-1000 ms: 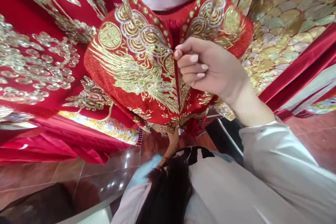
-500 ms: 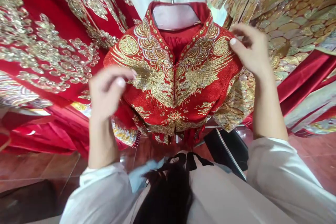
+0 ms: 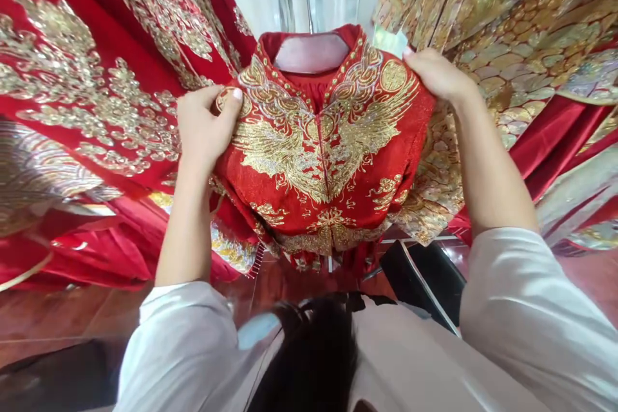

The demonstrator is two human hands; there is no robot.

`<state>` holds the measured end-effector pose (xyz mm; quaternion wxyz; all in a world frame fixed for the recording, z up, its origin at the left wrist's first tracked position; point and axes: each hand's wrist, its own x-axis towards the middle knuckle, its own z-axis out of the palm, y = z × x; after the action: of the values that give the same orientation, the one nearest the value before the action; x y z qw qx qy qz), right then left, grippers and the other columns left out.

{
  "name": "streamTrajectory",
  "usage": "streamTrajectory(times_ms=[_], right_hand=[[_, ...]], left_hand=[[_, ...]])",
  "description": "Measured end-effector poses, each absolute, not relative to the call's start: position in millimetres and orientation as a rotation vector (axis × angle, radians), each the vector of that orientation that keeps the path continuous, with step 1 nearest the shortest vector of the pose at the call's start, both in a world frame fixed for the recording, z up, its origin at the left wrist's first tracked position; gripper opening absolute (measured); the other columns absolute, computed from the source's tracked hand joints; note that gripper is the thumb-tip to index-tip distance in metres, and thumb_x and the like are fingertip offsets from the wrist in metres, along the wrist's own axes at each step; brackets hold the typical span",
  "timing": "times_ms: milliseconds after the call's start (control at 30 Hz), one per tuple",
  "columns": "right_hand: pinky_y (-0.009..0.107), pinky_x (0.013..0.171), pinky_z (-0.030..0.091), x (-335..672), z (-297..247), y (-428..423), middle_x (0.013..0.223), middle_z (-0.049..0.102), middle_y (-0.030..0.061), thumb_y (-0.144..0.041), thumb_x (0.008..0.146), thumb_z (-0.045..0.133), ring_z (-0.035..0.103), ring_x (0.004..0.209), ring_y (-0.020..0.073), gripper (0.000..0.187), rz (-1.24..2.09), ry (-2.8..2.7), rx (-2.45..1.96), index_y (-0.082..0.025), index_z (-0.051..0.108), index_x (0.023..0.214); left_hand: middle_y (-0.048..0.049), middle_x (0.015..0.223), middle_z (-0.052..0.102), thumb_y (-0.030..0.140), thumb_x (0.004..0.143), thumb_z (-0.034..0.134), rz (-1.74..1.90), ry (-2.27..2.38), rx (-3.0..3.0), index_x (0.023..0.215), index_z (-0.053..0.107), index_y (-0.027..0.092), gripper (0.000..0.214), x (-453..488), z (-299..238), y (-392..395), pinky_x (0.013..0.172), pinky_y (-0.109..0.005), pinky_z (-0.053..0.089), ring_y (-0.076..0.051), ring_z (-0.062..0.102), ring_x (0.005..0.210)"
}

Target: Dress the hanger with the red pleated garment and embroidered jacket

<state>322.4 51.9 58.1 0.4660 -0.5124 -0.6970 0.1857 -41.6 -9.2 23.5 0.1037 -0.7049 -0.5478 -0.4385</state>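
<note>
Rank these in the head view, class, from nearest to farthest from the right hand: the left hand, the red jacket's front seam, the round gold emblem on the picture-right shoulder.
1. Round gold emblem: just left of the right hand.
2. Front seam: middle of the red jacket.
3. Left hand: at the opposite shoulder.

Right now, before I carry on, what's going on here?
A person holds a gold-embroidered red jacket by the shoulders, the left hand on one, the right hand on the other. Its front faces the person, and a metal hook rises above the collar. Other ornate garments flank it.
</note>
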Motion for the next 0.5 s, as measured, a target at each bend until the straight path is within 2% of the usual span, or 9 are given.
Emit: streamTrajectory(times_ms=[133,200,300,400,433,500], right_hand=[[0.007,0.053,0.024,290,82,30,0.056,0.052,-0.0112,-0.022,0.08,0.05,0.042,0.059,-0.0089,0.034,0.53,-2.034,-0.961,-0.002,0.05,0.053],[0.005,0.051,0.019,274,89,26,0.05,0.039,-0.0114,-0.023,0.079,0.052,0.034,0.053,-0.0095,0.036,0.521,-2.067,-0.884,-0.003,0.043,0.05],[0.002,0.045,0.01,258,94,25,0.047,0.02,-0.0095,-0.021,0.078,0.055,0.018,0.049,-0.0072,0.045,0.433,-1.978,-0.805,-0.009,0.029,0.044],[-0.002,0.047,0.011,253,98,23,0.049,0.019,-0.0082,-0.018,0.077,0.057,0.018,0.05,-0.0063,0.046,0.44,-1.849,-0.722,-0.01,0.027,0.044],[-0.002,0.048,0.012,255,98,21,0.048,0.021,-0.0082,-0.018,0.078,0.056,0.02,0.05,-0.0067,0.045,0.493,-1.795,-0.717,-0.009,0.027,0.044],[-0.001,0.048,0.016,262,96,18,0.049,0.032,-0.0084,-0.024,0.083,0.05,0.029,0.05,-0.0081,0.046,0.632,-1.639,-0.751,-0.009,0.03,0.045]], left_hand=[[0.0045,0.07,0.043,0.057,0.088,0.03,-1.231,-1.55,-2.354,0.068,0.052,-0.008,0.071,-18,59,2,0.093,-0.057,0.032,-0.021,0.059,0.098],[0.0049,0.069,0.045,0.054,0.088,0.03,-1.251,-1.508,-2.449,0.069,0.053,-0.007,0.067,-6,72,11,0.09,-0.061,0.031,-0.024,0.06,0.1],[0.0048,0.069,0.044,0.046,0.086,0.021,-1.32,-1.44,-2.404,0.071,0.053,-0.011,0.067,7,81,23,0.084,-0.062,0.028,-0.028,0.059,0.101],[0.0032,0.068,0.042,0.04,0.085,0.011,-1.472,-1.377,-2.291,0.071,0.052,-0.013,0.068,12,84,30,0.08,-0.057,0.03,-0.028,0.059,0.101],[0.0027,0.067,0.042,0.04,0.086,0.013,-1.512,-1.371,-2.279,0.067,0.051,-0.009,0.065,11,85,32,0.082,-0.057,0.031,-0.026,0.061,0.1],[0.0021,0.064,0.044,0.047,0.088,0.026,-1.565,-1.368,-2.327,0.056,0.043,0.006,0.055,3,85,34,0.088,-0.058,0.038,-0.022,0.065,0.094]])
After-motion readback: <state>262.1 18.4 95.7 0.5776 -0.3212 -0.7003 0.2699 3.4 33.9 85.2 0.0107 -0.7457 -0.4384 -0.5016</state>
